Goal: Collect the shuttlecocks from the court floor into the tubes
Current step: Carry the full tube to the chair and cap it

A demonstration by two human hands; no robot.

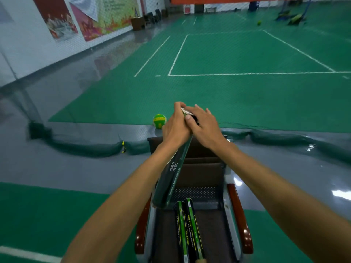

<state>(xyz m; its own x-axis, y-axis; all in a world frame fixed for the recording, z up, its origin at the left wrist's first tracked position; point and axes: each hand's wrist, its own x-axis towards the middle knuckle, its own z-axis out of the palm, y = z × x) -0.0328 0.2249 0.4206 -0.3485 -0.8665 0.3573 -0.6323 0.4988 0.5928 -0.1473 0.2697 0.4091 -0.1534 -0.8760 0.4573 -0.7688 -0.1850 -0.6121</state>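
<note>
The head camera looks down past two bare forearms toward a green court floor (237, 54) marked with white lines. The left hand (175, 126) has its grip clenched around the upper end of a dark green tube (171, 179), which leans steeply with its top tilted away from the person and to the right. The tube's lower end hangs above the front left part of a chair (201, 168) with brown armrests. The right hand (204, 124) lies over the tube's mouth with fingers spread and thumb pressed against the rim; a pale, thin-edged piece (185, 111), probably the white skirt of a shuttlecock or a cap, shows between the two hands at the opening, and whether the right grip is pinching it or only pressing on it cannot be told. Two more tubes (187, 230), black with green and yellow lettering, lie side by side on the chair seat, pointing toward the camera. Just beyond the hands a green and yellow ball (159, 120) rests at the edge of the court mat. A dark green bunched net (91, 147) lies along the grey floor strip behind the chair. Large posters (91, 18) cover the wall at the upper left.
</note>
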